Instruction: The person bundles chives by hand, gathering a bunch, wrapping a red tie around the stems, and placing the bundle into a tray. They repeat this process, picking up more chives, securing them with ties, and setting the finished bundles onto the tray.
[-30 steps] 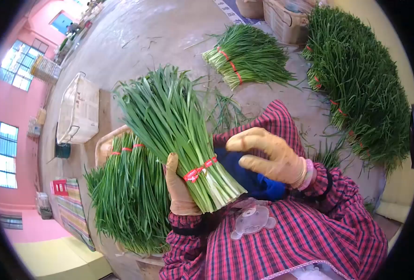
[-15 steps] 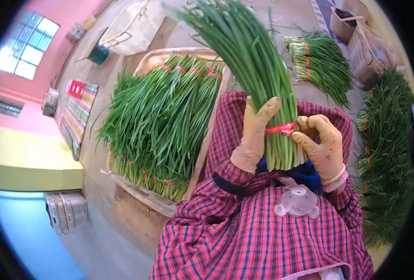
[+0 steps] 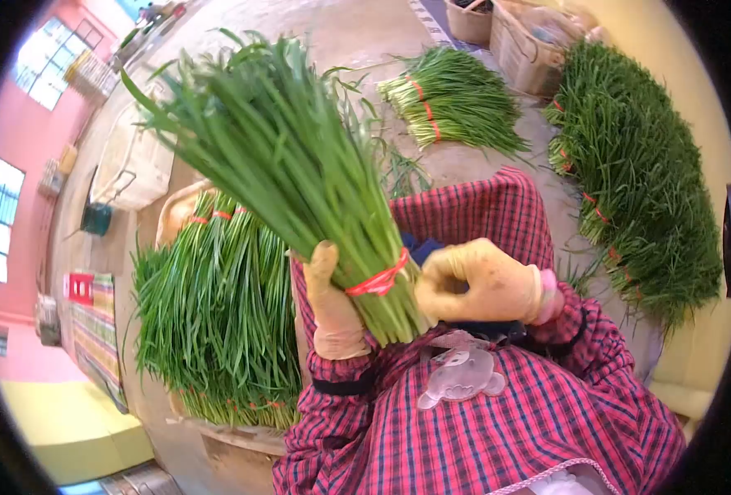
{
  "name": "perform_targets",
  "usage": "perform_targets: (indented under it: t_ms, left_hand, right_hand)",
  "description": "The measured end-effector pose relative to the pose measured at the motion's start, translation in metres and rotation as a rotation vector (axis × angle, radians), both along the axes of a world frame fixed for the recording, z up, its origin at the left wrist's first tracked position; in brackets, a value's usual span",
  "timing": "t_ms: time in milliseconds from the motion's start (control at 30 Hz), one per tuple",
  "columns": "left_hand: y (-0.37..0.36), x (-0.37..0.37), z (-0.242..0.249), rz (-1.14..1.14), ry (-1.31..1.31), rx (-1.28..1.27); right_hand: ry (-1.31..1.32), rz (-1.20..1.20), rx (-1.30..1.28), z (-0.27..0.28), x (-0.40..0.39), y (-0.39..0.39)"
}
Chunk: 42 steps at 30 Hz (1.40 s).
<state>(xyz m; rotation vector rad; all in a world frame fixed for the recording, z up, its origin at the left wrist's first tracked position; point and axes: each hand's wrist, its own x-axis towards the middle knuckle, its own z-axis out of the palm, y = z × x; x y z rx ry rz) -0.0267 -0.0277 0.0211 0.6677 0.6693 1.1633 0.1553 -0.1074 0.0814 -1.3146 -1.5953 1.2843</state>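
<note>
My gloved left hand grips a bundle of long green leafy stalks low down, near its pale cut ends. The bundle tilts up and to the left, above my lap. Around its lower part runs a red band. At the right of the cut ends, my gloved right hand has its fingers curled with thumb and fingertips together, close beside the stalks. Whatever may be in that pinch is too small to make out.
A crate of banded green bundles stands at the left. Beyond my knees lies a banded pile on the floor. A long heap of bundles lines the right wall. Baskets stand at the upper right, a white tub at the upper left.
The view has shifted. The bundle has moved left with my left hand and tilts more. My right hand has turned and drawn its fingers together beside the stalk ends.
</note>
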Motion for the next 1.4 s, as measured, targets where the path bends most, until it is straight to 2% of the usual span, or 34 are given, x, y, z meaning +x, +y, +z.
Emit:
perform_targets:
  t_ms: [67, 167, 200, 233, 300, 367, 433, 500, 567, 633, 767, 833, 900, 967, 1033, 1100, 1133, 1167, 1200, 1233, 1267, 1333, 1400]
  left_hand:
    - [-0.001, 0.0, 0.006, 0.13, -0.055, -0.018]
    - [-0.003, -0.005, 0.017, 0.041, -0.09, 0.027]
    - [-0.004, -0.006, 0.017, 0.011, -0.142, -0.032]
    - [-0.003, -0.008, 0.011, 0.001, -0.139, -0.016]
    - [0.001, -0.01, -0.004, 0.059, -0.046, -0.027]
    - [-0.004, -0.008, -0.01, -0.001, -0.01, 0.034]
    - [-0.012, 0.003, 0.01, -0.039, 0.001, -0.037]
    - [-0.004, 0.004, 0.009, -0.118, -0.018, 0.033]
    - [-0.001, 0.013, 0.008, 0.019, 0.235, 0.017]
    - [0.003, 0.017, 0.005, 0.071, 0.261, 0.088]
    - [0.011, 0.01, 0.01, 0.136, 0.318, 0.076]
    - [0.009, 0.008, 0.012, 0.17, 0.166, -0.082]
    - [0.008, 0.007, 0.009, 0.15, 0.13, -0.053]
    - [0.004, 0.01, 0.013, 0.177, 0.188, -0.075]
    - [0.004, 0.009, 0.009, 0.17, 0.221, -0.083]
    - [0.005, 0.011, 0.008, 0.158, 0.253, -0.087]
    - [0.005, 0.013, 0.01, 0.094, 0.295, -0.058]
    - [0.005, 0.016, 0.015, 0.032, 0.337, -0.029]
    - [0.003, 0.02, 0.019, -0.012, 0.392, 0.092]
    - [0.006, 0.03, 0.022, 0.026, 0.471, 0.189]
    - [0.008, 0.029, 0.023, 0.021, 0.464, 0.142]
    - [0.011, 0.026, 0.023, 0.017, 0.456, 0.096]
    - [0.012, 0.017, 0.016, 0.104, 0.227, -0.063]
  right_hand:
    - [0.123, 0.329, -0.069, -0.001, 0.021, -0.008]
    - [0.293, 0.129, -0.321, -0.005, 0.047, -0.014]
    - [0.41, -0.021, -0.314, -0.019, 0.048, -0.007]
    - [0.451, -0.085, -0.137, -0.045, 0.053, 0.001]
    - [0.655, -0.16, -0.253, -0.034, 0.046, 0.017]
    - [0.717, -0.188, -0.296, -0.039, 0.023, 0.044]
    - [0.709, -0.179, -0.153, -0.022, -0.001, 0.064]
    - [0.579, -0.338, 0.067, -0.024, -0.019, 0.07]
    - [0.306, -0.483, 0.228, -0.04, -0.027, 0.068]
    - [0.333, -0.505, 0.269, -0.044, -0.027, 0.062]
    - [0.421, -0.54, 0.169, -0.048, -0.018, 0.051]
    - [0.72, -0.552, 0.059, -0.059, -0.013, 0.05]
    - [0.626, -0.572, 0.082, -0.061, -0.003, 0.048]
    - [0.751, -0.502, -0.078, -0.06, 0.004, 0.046]
    - [0.768, -0.484, -0.093, -0.063, 0.003, 0.046]
    - [0.812, -0.562, -0.064, -0.053, -0.004, 0.048]
    - [0.69, -0.596, -0.044, -0.046, -0.006, 0.049]
    - [0.692, -0.597, -0.044, -0.042, -0.009, 0.051]
    - [0.595, -0.562, 0.042, -0.039, -0.013, 0.052]
    - [0.498, -0.525, 0.126, -0.038, -0.016, 0.053]
    - [0.361, -0.586, 0.174, -0.042, -0.02, 0.057]
    - [0.425, -0.613, 0.092, -0.037, -0.013, 0.058]
    - [0.64, -0.673, -0.024, -0.052, -0.007, 0.065]
